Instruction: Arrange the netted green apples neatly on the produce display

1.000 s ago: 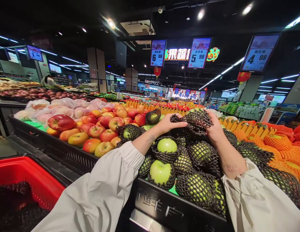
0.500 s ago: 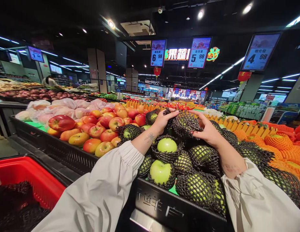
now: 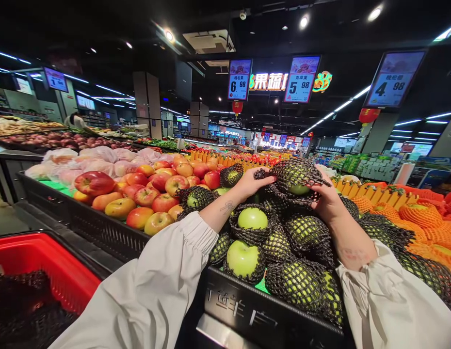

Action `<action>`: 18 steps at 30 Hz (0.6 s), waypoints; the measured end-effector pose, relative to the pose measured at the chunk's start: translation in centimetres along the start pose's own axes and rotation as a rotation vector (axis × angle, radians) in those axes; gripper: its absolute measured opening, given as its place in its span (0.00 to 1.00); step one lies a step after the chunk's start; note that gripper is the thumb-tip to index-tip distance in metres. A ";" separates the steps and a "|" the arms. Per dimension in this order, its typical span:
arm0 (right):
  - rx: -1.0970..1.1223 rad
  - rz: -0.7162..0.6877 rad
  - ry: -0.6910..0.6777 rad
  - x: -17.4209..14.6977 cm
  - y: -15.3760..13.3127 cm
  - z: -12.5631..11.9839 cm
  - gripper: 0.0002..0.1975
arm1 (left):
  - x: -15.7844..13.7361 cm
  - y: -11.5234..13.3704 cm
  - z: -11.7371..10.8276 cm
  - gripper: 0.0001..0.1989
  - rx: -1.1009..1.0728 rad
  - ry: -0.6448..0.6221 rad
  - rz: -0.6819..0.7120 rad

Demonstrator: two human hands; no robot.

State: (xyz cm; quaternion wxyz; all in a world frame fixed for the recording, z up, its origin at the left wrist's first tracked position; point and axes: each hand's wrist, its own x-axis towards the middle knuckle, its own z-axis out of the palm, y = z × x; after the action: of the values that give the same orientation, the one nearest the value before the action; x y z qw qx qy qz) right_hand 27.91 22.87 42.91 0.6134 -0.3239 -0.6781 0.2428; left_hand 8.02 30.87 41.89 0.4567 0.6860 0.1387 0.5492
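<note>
A green apple in a black foam net (image 3: 297, 175) is raised above the pile, its green skin showing underneath. My right hand (image 3: 328, 194) wraps round its right side. On the other side my left hand (image 3: 253, 183) is closed, thumb and fingers pinching black netting beside the apple; whether that netting belongs to the same sleeve I cannot tell. Below both hands lie several green apples in black nets, two with bare tops: an upper apple (image 3: 252, 218) and a lower apple (image 3: 243, 258). A black display crate (image 3: 243, 310) holds them.
Red and yellow apples (image 3: 153, 196) fill the bin to the left, with bagged fruit (image 3: 98, 162) behind. Orange-netted fruit (image 3: 424, 215) lies to the right. A red basket (image 3: 65, 271) containing dark netting stands at the lower left. Price screens (image 3: 301, 79) hang overhead.
The netted apple has moved right and slightly up and has turned, exposing more green skin. My right hand has moved right with it; my left hand has shifted slightly right.
</note>
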 end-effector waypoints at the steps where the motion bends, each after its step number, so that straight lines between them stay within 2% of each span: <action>1: 0.019 -0.006 -0.023 0.0 -0.1 0.1 0.32 | 0.1 -0.1 0.0 0.18 -0.027 0.032 0.010; 5: -0.016 0.027 -0.085 0.1 -0.3 0.6 0.40 | 0.1 -0.3 -0.2 0.13 -0.187 0.037 -0.035; 8: -0.095 0.027 -0.081 0.3 -0.3 0.8 0.43 | -0.2 0.0 -0.3 0.15 -0.289 0.013 -0.042; 12: -0.115 0.050 -0.160 0.0 -0.6 0.9 0.49 | -0.2 0.3 -0.3 0.17 -0.314 0.100 0.017; 16: -0.146 0.059 -0.279 -0.5 -1.7 1.1 0.51 | 0.2 -0.2 -0.4 0.18 -0.121 0.214 0.105; 18: -0.182 0.013 -0.272 -0.7 -2.1 1.1 0.49 | 0.3 -0.4 -0.5 0.16 0.087 0.168 0.170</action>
State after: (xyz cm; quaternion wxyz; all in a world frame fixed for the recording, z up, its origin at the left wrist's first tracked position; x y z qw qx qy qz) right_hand 26.53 21.03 43.80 0.4823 -0.3467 -0.7720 0.2261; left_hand 7.82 31.46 41.77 0.3647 0.6661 0.1415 0.6350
